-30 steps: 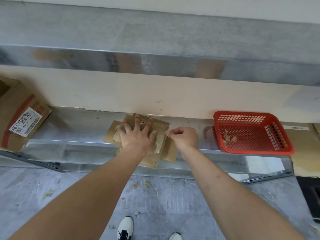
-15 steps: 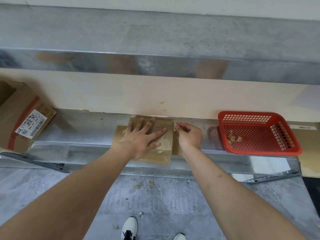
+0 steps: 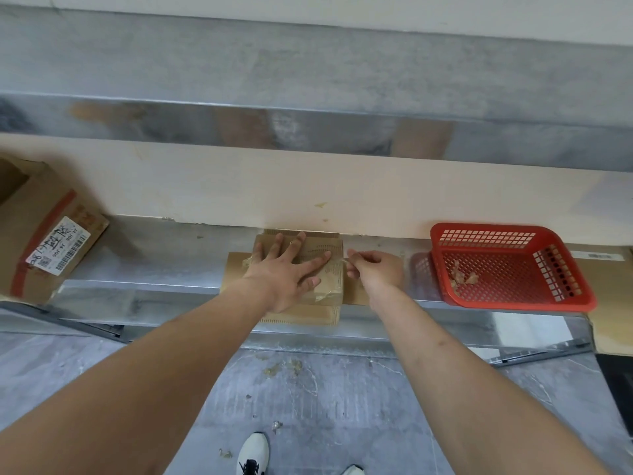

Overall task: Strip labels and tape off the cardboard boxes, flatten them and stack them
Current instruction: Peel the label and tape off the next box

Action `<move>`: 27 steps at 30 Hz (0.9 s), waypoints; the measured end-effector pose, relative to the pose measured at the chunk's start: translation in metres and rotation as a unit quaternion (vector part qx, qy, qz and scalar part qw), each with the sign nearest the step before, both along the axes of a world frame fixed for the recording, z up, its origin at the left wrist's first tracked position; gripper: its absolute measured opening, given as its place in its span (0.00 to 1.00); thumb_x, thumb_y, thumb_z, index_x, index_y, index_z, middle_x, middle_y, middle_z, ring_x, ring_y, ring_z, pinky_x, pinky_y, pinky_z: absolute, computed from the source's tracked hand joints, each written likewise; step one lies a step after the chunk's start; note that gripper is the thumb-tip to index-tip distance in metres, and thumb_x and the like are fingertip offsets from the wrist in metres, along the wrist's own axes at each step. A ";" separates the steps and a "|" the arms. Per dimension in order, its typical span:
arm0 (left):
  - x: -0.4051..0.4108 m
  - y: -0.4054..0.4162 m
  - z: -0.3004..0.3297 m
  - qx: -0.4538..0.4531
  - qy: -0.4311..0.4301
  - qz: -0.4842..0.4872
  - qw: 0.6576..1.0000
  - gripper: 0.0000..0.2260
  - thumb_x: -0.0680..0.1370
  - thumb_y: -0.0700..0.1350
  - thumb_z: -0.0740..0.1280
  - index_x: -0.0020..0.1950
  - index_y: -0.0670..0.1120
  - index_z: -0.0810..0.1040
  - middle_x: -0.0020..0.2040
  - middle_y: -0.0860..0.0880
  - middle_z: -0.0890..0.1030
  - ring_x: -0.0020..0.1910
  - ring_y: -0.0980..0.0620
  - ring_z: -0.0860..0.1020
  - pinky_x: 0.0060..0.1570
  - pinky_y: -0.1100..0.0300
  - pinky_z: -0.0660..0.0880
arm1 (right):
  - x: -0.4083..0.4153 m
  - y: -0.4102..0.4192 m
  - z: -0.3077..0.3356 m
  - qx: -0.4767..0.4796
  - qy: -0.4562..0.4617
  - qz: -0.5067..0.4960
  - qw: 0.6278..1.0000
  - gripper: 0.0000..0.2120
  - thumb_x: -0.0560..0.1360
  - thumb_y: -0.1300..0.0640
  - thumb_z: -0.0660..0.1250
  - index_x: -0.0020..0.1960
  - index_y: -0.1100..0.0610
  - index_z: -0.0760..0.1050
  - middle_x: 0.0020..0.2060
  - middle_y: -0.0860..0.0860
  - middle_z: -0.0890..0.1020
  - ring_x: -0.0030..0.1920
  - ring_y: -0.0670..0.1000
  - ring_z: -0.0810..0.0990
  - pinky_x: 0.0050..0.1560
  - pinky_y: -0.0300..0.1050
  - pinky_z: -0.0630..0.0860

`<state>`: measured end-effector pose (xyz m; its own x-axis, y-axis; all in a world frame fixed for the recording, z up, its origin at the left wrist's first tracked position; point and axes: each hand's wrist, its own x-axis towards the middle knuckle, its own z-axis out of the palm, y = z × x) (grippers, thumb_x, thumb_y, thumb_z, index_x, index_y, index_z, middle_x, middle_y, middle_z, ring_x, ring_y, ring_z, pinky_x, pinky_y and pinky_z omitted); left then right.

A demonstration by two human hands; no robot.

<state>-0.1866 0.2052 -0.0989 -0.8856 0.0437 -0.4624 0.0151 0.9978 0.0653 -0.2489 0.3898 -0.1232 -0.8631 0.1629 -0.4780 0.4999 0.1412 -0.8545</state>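
a person's left hand lies flat, fingers spread, pressing a flattened cardboard box that sits at the middle of a metal shelf, its near end hanging over the front edge. the right hand, just beside the box's right edge, pinches a strip of clear tape. a red basket holding tape scraps stands toward the shelf's right end; a labelled box leans at the left end.

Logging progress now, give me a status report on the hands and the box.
Left hand flat on flattened box. Right hand pinching clear tape at its edge. Nothing in the way.
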 end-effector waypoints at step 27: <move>-0.004 -0.002 0.000 0.002 -0.003 -0.008 1.000 0.24 0.82 0.68 0.42 0.75 0.75 0.33 0.83 0.50 0.33 0.81 0.36 0.36 0.76 0.30 0.39 | 0.044 0.021 0.008 0.164 0.298 0.153 0.928 0.08 0.76 0.64 0.74 0.51 0.52 0.82 0.42 0.44 0.85 0.44 0.42 0.84 0.50 0.39 0.80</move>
<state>-0.1904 0.2027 -0.0988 -0.8823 0.0601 -0.4667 0.0313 0.9971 0.0693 -0.2050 0.4107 -0.1156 -0.9880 -0.0809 0.1319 -0.1547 0.5003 -0.8519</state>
